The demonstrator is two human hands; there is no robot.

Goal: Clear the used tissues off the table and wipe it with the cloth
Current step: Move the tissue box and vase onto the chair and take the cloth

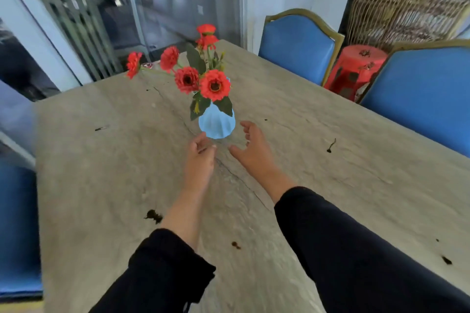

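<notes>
Both hands reach toward the blue vase (216, 123) mid-tabletop (101, 173), left hand (201, 152) loosely curled and right hand (254, 147) spread, each grip empty, probably to shift it for wiping; no tissues or cloth show near it.

- A home dining area, or perhaps a café: a long stone-look table (305, 134) bears a blue vase (216, 123) of red flowers.
- Blue upholstered chairs (297, 46) line the right side; a wicker seat (412, 5) and red stool (356, 68) stand behind.
</notes>
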